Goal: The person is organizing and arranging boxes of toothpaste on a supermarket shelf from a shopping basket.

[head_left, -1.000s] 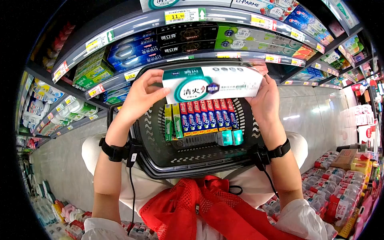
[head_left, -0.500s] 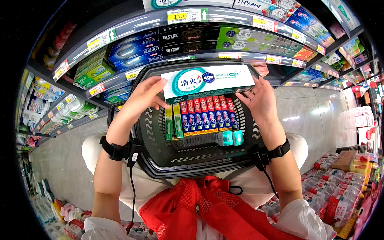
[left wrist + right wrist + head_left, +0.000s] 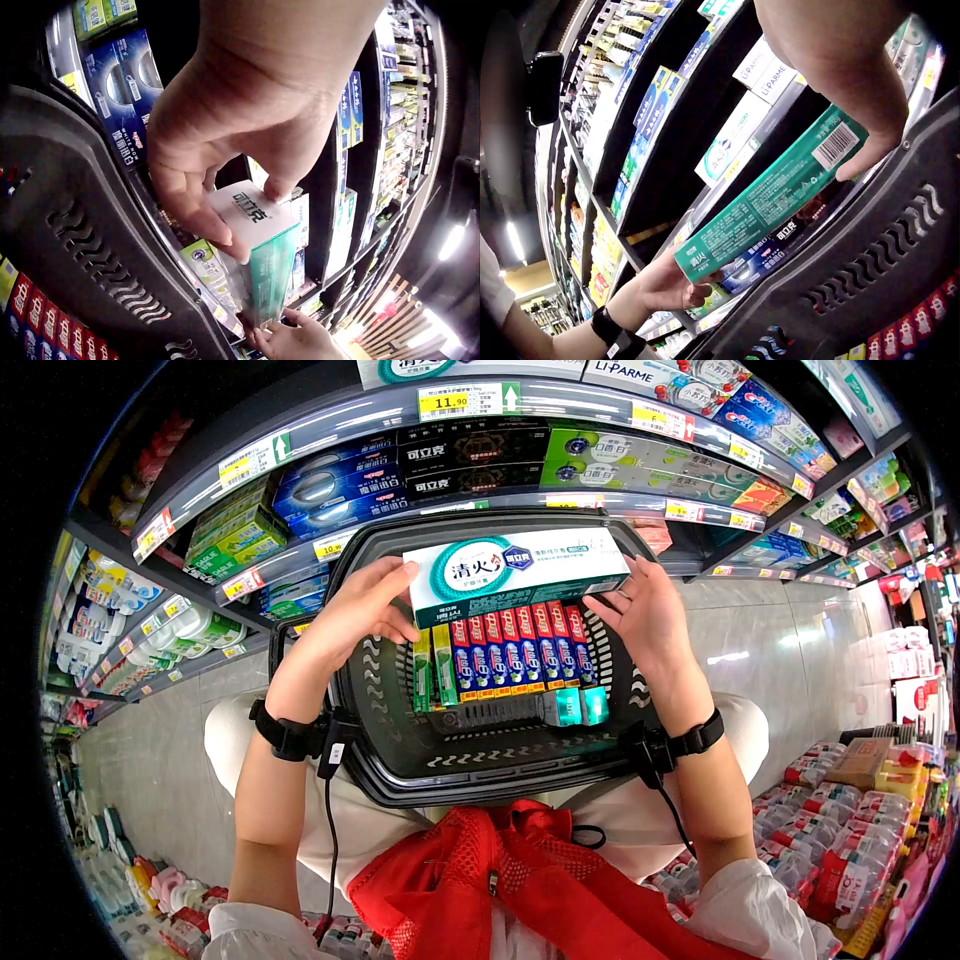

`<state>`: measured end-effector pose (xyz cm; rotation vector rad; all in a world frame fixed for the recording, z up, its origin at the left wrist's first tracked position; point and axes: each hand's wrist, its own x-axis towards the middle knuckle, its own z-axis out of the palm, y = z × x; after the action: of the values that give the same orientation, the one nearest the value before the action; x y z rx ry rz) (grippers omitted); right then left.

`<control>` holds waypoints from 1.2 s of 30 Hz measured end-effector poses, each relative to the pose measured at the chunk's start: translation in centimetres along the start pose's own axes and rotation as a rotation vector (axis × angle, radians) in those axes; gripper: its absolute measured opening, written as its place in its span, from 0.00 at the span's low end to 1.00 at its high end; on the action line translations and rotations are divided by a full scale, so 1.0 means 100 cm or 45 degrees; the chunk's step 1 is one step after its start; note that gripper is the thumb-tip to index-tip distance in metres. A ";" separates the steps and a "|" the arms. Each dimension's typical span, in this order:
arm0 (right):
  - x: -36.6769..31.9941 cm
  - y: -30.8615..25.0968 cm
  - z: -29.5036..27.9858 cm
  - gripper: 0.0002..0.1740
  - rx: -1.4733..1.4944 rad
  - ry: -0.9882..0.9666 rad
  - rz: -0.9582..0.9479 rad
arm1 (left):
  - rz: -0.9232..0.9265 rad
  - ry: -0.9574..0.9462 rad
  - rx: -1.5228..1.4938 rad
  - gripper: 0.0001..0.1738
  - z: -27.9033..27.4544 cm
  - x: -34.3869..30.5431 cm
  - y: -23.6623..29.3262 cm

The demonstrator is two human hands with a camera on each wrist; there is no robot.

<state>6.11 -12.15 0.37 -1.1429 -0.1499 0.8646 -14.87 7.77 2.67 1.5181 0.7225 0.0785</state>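
A white and green toothpaste box (image 3: 515, 570) is held lengthwise over the far part of a black shopping basket (image 3: 385, 775). My left hand (image 3: 365, 600) grips its left end, with thumb and fingers on the white end face (image 3: 251, 210) in the left wrist view. At the other end, my right hand (image 3: 650, 615) holds the box, thumb near the barcode on the green side (image 3: 772, 196) in the right wrist view. Below, a row of red and blue toothpaste boxes (image 3: 520, 650) stands in the basket beside slim green boxes (image 3: 432, 670) and two teal-topped packs (image 3: 580, 706).
Shelves of boxed toothpaste curve around the front, with black boxes (image 3: 465, 465), blue boxes (image 3: 335, 490) and a price label (image 3: 462, 401) on the shelf edge. Wrapped bottles (image 3: 840, 810) are stacked at the right. The basket sits over the person's lap, above a red vest (image 3: 480, 890).
The toothpaste box has been turned about its length: its green strip was at the far edge, and a green side now shows at the near edge. The right hand has shifted slightly left.
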 end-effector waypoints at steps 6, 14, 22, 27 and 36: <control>0.000 0.001 -0.001 0.23 -0.005 -0.011 -0.023 | 0.201 0.017 0.159 0.25 -0.002 0.006 -0.006; 0.002 0.009 0.006 0.34 -0.294 -0.140 -0.507 | 0.602 0.156 0.231 0.26 0.008 0.009 -0.017; -0.022 0.007 0.028 0.40 -1.770 -0.088 -1.378 | 1.291 0.354 0.525 0.25 0.007 -0.015 0.010; -0.025 0.010 0.067 0.34 -1.805 -0.412 -1.420 | 1.320 0.287 0.385 0.29 0.002 -0.031 0.015; 0.032 -0.127 0.170 0.27 -1.920 -0.491 -1.715 | 1.180 0.725 -0.363 0.28 -0.052 -0.034 0.033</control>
<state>6.18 0.67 17.59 -1.7234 -1.8810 -0.4759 -18.72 10.98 7.59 1.4430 0.3558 1.2928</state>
